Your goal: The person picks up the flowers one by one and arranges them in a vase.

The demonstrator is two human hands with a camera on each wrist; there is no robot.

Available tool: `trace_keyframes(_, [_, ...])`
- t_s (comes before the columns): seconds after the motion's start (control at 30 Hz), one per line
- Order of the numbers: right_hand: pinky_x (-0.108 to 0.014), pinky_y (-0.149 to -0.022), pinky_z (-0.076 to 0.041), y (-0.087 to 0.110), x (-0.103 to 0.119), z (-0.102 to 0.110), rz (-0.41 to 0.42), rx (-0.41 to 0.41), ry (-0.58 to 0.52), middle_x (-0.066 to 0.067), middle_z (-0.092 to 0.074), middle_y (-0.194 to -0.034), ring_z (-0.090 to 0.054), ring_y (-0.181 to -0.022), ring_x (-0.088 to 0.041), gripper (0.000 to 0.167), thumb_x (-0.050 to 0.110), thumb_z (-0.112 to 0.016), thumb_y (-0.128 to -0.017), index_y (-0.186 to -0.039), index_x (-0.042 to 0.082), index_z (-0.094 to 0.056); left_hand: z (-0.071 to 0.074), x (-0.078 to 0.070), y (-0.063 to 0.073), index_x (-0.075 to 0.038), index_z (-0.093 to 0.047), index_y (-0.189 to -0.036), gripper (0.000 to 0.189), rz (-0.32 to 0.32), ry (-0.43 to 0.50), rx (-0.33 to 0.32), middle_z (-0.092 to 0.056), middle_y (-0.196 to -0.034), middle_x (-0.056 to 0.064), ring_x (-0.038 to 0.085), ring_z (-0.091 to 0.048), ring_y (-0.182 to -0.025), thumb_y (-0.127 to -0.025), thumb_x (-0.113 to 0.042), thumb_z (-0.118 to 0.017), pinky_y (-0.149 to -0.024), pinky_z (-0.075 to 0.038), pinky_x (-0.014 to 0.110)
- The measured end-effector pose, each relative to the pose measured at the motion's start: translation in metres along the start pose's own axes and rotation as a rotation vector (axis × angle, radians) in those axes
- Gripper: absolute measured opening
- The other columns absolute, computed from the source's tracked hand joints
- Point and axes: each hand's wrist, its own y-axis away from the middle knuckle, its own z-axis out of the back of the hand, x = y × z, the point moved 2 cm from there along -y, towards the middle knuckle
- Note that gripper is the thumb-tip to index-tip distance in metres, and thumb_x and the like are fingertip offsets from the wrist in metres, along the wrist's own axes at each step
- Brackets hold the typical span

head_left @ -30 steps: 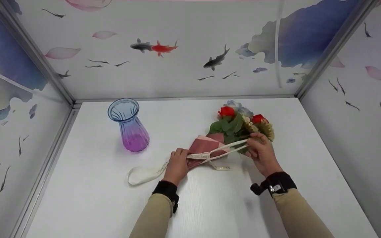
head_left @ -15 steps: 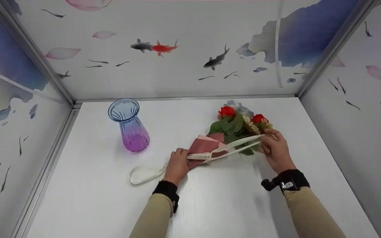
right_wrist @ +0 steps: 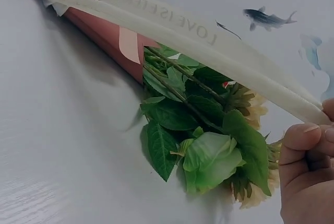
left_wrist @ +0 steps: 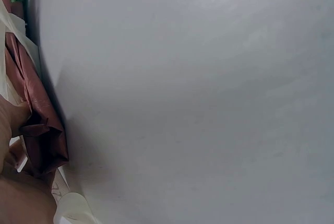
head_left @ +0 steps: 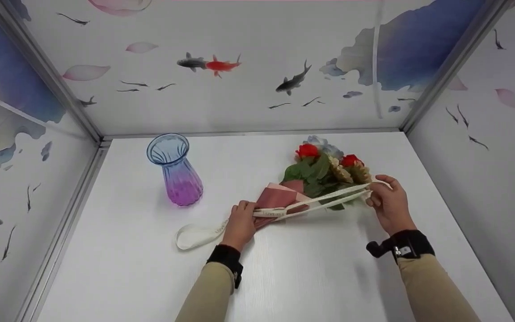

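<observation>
A bouquet (head_left: 313, 172) of red, blue and tan flowers with green leaves lies slanted on the table, its stems wrapped in dusty-pink paper (head_left: 275, 197). My left hand (head_left: 240, 226) grips the narrow wrapped end, with a cream ribbon running beside its fingers. Between thumb and fingers, my right hand (head_left: 390, 203) pinches a long loop of that ribbon (right_wrist: 209, 38), drawn out over the flower heads. Printed lettering shows on the ribbon in the right wrist view, where a pale green rose (right_wrist: 211, 158) hangs below. The paper's folded lower end (left_wrist: 47, 148) shows in the left wrist view.
A blue-to-purple glass vase (head_left: 181, 179) stands upright at the left of the white table (head_left: 119, 268). The ribbon's other loop (head_left: 190, 240) lies left of the left hand. Printed wall panels (head_left: 248, 98) enclose the back and both sides.
My right hand has moved right, drawing the ribbon loop out longer past the flowers. A loose ribbon tail below the paper has gone from sight. The left hand stays in place.
</observation>
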Motion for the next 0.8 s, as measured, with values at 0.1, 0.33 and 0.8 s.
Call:
trace_keyframes(0.1, [-0.029, -0.055, -0.036, 0.000, 0.006, 0.006, 0.006, -0.042, -0.023, 0.003, -0.046, -0.068, -0.028, -0.055, -0.013, 0.029, -0.003, -0.055, -0.101, -0.121, 0.011, -0.040, 0.000, -0.001, 0.000, -0.008, -0.062, -0.130, 0.031, 0.001, -0.013, 0.004, -0.057, -0.128, 0.014, 0.034, -0.053, -0.116, -0.100, -0.006, -0.063, -0.100, -0.050, 0.046])
trace_keyframes(0.33, [-0.027, -0.058, -0.052, 0.003, 0.026, 0.030, 0.028, -0.109, -0.099, -0.001, -0.050, -0.078, -0.047, -0.057, -0.012, 0.032, -0.007, -0.055, -0.099, -0.118, 0.008, -0.034, 0.002, -0.001, 0.000, -0.007, -0.062, -0.130, 0.032, -0.012, -0.020, -0.009, -0.056, -0.127, 0.015, 0.037, -0.053, -0.116, -0.098, -0.007, -0.066, -0.100, -0.050, 0.047])
trace_keyframes(0.8, [-0.032, -0.081, -0.060, 0.020, 0.048, 0.080, 0.038, -0.145, -0.316, -0.010, -0.057, -0.090, -0.065, -0.072, -0.022, 0.029, -0.015, -0.054, -0.097, -0.112, 0.006, -0.040, 0.001, -0.001, 0.001, -0.005, -0.061, -0.131, 0.037, -0.031, -0.034, -0.025, -0.056, -0.126, 0.017, 0.037, -0.054, -0.115, -0.096, -0.014, -0.072, -0.099, -0.049, 0.047])
